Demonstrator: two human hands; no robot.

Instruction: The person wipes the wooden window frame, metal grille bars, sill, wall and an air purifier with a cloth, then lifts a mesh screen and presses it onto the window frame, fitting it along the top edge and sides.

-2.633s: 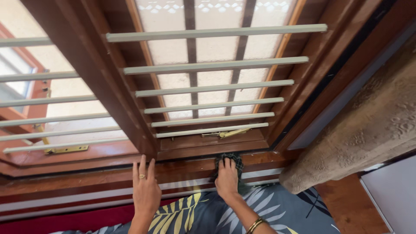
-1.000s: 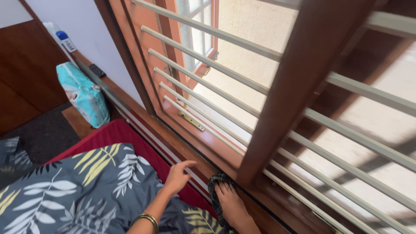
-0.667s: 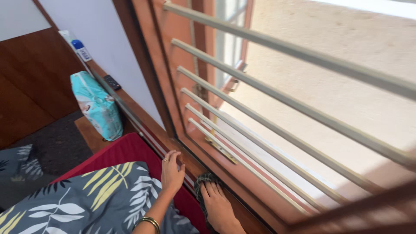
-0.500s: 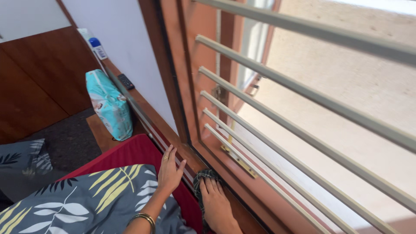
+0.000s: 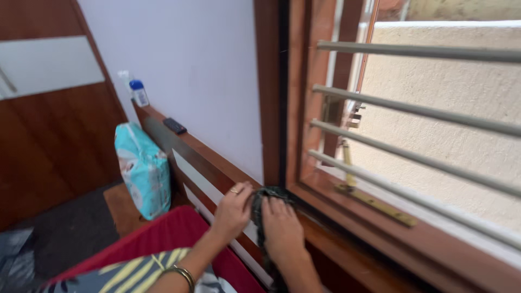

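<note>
My right hand [image 5: 281,228] presses a dark cloth [image 5: 260,209] against the wooden window sill [image 5: 347,228], at the corner where the sill meets the brown frame post [image 5: 271,92]. The cloth is bunched under my palm and hangs down the front of the headboard. My left hand [image 5: 234,209], with a ring and a bangle at the wrist, rests on the top edge of the wooden headboard [image 5: 201,157] right beside the cloth, fingers curled over the edge and touching the cloth.
Pale horizontal window bars [image 5: 412,108] cross the open window, with a brass stay [image 5: 374,201] on the sill. A light blue soft pack [image 5: 142,169] leans on the headboard; a small bottle [image 5: 139,92] and a dark remote [image 5: 175,126] sit on its ledge. A red sheet [image 5: 163,239] lies below.
My hands and the cloth have travelled left along the sill to the frame corner. My view has turned left toward the white wall.
</note>
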